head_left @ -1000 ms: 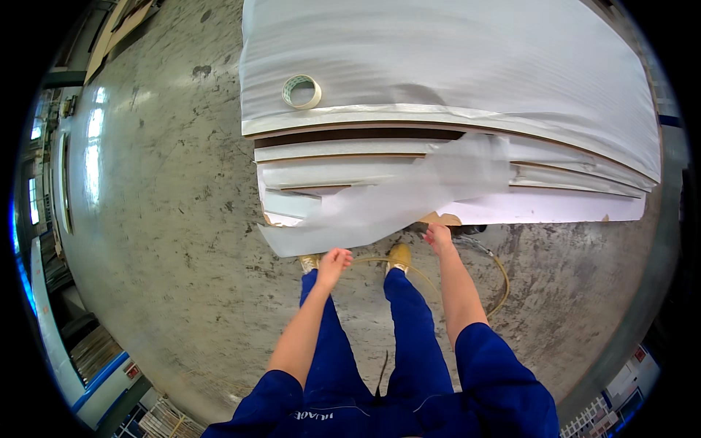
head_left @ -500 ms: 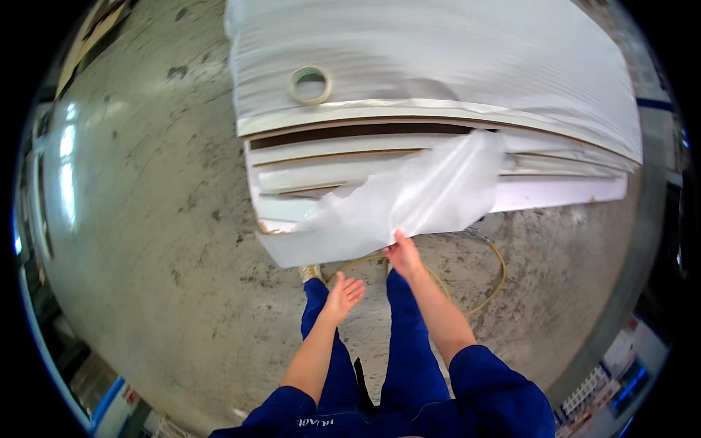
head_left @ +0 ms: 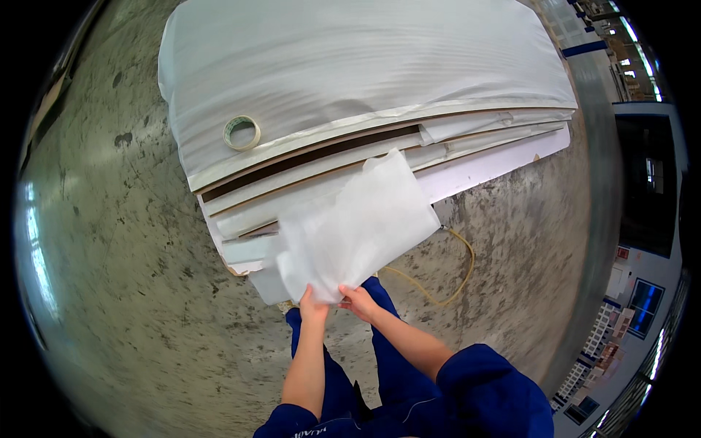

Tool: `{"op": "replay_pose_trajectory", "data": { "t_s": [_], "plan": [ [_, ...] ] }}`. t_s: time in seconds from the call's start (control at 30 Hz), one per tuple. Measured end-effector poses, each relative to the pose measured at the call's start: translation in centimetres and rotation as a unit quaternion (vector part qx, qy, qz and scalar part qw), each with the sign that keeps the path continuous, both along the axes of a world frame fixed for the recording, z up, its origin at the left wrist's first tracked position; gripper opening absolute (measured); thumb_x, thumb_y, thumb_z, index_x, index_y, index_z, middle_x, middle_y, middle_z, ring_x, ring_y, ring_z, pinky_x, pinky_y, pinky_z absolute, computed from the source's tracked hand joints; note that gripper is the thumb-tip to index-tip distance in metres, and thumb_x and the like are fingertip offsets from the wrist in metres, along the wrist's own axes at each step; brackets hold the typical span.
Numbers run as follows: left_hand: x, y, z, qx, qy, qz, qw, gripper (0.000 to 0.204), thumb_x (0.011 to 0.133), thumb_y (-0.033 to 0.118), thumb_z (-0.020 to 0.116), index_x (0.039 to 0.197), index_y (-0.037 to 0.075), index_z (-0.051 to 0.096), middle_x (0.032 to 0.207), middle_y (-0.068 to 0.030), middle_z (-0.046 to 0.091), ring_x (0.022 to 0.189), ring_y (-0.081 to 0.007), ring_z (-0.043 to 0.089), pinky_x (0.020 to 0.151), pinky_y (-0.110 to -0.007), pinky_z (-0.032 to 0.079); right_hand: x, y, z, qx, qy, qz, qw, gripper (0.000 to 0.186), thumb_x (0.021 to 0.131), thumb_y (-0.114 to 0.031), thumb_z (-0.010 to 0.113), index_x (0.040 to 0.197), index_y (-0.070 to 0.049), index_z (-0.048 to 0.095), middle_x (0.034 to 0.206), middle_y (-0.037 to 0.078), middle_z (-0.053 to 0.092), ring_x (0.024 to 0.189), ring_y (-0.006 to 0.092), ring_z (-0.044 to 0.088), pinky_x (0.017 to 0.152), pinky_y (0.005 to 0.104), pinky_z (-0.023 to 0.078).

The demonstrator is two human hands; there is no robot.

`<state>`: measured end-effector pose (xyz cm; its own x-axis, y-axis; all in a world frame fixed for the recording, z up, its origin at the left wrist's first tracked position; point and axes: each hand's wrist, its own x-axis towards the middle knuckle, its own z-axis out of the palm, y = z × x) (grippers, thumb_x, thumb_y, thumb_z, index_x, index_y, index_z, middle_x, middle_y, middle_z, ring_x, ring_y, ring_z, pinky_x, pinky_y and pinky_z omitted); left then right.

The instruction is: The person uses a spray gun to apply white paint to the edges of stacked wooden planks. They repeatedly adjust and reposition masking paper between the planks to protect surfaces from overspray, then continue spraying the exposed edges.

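A loose sheet of white foam wrap drapes over the near side of a stack of white boards and down toward me. My left hand is closed on the sheet's near edge, and my right hand pinches it just to the right, with the thumb on top. On the wrapped top of the stack lies a roll of cream tape near the front edge. Layered board edges and a dark gap show beneath that edge.
Scuffed concrete floor surrounds the stack. A yellow hose curves on it at the right, by my legs. Along the far right are dark machinery, a screen and shelving; dark panels lean at the far upper left.
My left hand has moved up onto the sheet beside my right hand, which stays gripping it. The sheet is pulled nearer and more bunched. The view has turned, so the stack appears tilted.
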<state>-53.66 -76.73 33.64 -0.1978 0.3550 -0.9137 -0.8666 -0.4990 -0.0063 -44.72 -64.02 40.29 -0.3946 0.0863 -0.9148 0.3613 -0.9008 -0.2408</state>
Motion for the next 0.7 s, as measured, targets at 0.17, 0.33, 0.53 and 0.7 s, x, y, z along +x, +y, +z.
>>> {"op": "replay_pose_trajectory", "data": {
  "t_s": [0.17, 0.33, 0.53, 0.7],
  "plan": [
    [-1.0, -17.2, 4.6, -0.053, 0.101, 0.058, 0.992, 0.048, 0.091, 0.017, 0.055, 0.135, 0.004, 0.040, 0.133, -0.0145, 0.048, 0.123, -0.0322, 0.046, 0.105, -0.049, 0.038, 3.6, -2.0, -3.1, 0.101, -0.076, 0.206, 0.970, 0.028, 0.092, -0.030, 0.059, 0.106, -0.006, 0.061, 0.096, 0.004, 0.065, 0.086, 0.0135, 0.062, 0.072, 0.0300, 0.050],
    [-4.8, -46.9, 8.9, -0.505, 0.236, -0.094, 0.825, 0.050, 0.082, 0.012, 0.056, 0.129, -0.001, 0.043, 0.127, -0.0179, 0.050, 0.111, -0.0335, 0.052, 0.092, -0.044, 0.044, 10.7, -1.1, -6.7, 0.248, -0.067, 0.322, 0.911, 0.021, 0.091, -0.021, 0.057, 0.092, -0.002, 0.064, 0.079, 0.006, 0.068, 0.070, 0.0144, 0.065, 0.065, 0.0280, 0.052],
    [-13.3, -53.0, 11.8, -0.746, 0.235, -0.507, 0.362, 0.036, 0.079, 0.013, 0.058, 0.109, -0.006, 0.056, 0.104, -0.0193, 0.062, 0.092, -0.0309, 0.061, 0.080, -0.041, 0.049, 16.0, 1.8, -9.5, 0.328, -0.180, 0.376, 0.848, 0.017, 0.088, -0.010, 0.051, 0.089, -0.001, 0.066, 0.079, 0.010, 0.069, 0.067, 0.0182, 0.067, 0.065, 0.0310, 0.054],
    [-21.2, -45.9, 4.3, -0.703, 0.251, -0.531, 0.401, 0.054, 0.070, 0.007, 0.066, 0.120, -0.006, 0.050, 0.110, -0.0266, 0.059, 0.103, -0.0400, 0.057, 0.090, -0.044, 0.045, 14.1, 0.9, -7.7, 0.256, -0.217, 0.334, 0.881, 0.019, 0.088, -0.017, 0.057, 0.090, 0.000, 0.064, 0.077, 0.010, 0.069, 0.067, 0.0199, 0.067, 0.067, 0.0325, 0.054]
  ]
}}
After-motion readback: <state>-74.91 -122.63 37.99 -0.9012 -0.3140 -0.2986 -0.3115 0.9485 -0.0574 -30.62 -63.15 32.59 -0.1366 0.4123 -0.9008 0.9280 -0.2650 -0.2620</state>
